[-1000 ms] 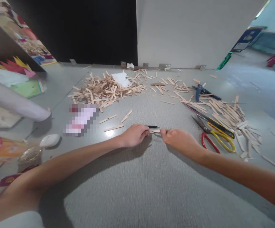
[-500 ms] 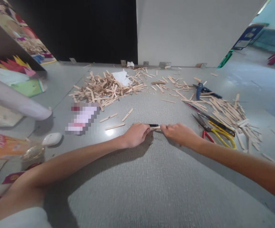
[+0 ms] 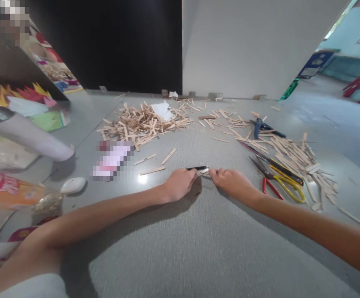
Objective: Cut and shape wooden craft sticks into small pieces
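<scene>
My left hand (image 3: 180, 184) and my right hand (image 3: 230, 182) are closed on the two ends of a wooden craft stick (image 3: 203, 171), low over the grey table. Only the short middle part of the stick shows between my fingers; I cannot tell whether it is one stick or more. Just behind my left hand is a black pen (image 3: 201, 168), partly hidden by that hand. Beyond it, to the left, several loose craft sticks (image 3: 152, 170) lie on the table, some with a dark mark in the middle.
A heap of craft sticks (image 3: 142, 124) with white paper (image 3: 163, 111) lies at the back. Right are yellow-handled scissors (image 3: 287, 186), a box cutter (image 3: 282, 165), blue-handled pliers (image 3: 257, 127) and more sticks. Left are a phone (image 3: 113, 160), a white mouse (image 3: 73, 185) and a tumbler (image 3: 39, 134).
The view has tilted, so the table sits slightly lower in the picture. Both hands keep their hold on the craft stick, and more of the pen shows behind my left hand.
</scene>
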The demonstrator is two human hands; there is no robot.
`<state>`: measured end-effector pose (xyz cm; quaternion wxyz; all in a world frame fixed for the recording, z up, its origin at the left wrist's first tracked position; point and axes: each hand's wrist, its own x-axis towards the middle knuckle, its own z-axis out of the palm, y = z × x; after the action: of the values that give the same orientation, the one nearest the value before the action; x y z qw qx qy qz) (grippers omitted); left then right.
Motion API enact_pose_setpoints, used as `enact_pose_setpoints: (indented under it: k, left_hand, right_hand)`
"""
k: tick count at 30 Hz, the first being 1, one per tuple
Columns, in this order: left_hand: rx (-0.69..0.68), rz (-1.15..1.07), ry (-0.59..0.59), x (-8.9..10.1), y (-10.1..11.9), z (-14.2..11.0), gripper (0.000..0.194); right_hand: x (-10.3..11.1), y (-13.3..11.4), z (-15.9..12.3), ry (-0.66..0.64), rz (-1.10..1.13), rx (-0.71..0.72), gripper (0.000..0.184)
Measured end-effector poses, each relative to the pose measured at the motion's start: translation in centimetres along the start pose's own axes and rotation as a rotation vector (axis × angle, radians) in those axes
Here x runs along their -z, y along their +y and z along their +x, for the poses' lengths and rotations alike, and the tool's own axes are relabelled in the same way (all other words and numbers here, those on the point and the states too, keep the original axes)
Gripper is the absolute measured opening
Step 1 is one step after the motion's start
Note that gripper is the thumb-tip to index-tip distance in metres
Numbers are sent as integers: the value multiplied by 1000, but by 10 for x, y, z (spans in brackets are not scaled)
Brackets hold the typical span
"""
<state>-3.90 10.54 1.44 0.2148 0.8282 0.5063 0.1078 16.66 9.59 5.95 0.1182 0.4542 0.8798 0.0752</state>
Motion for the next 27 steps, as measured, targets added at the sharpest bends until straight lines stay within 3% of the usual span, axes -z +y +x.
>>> enact_pose_setpoints:
  k: [8, 13, 17, 20, 22, 27]
  left_hand:
    - [-5, -80, 150, -11, 4, -8, 34]
    - [-97, -169, 225, -18, 2, -14, 30]
    - [-171, -225, 297, -20, 0, -16, 29]
    - [-229, -247, 333, -20, -2, -16, 32]
    - [-275, -259, 344, -20, -3, -15, 36]
    - [-387, -268, 355, -22, -4, -14, 35]
  right_hand:
    - [19, -5, -22, -41, 360, -253, 31]
    - [37, 12, -24, -208, 733, -211, 33]
    - [23, 1, -25, -341, 991, -142, 42]
    - [8, -9, -28, -192, 1163, -155, 37]
    - [8, -3, -29, -108, 1177, -162, 33]
    - [25, 28, -23, -655, 1369, -112, 36]
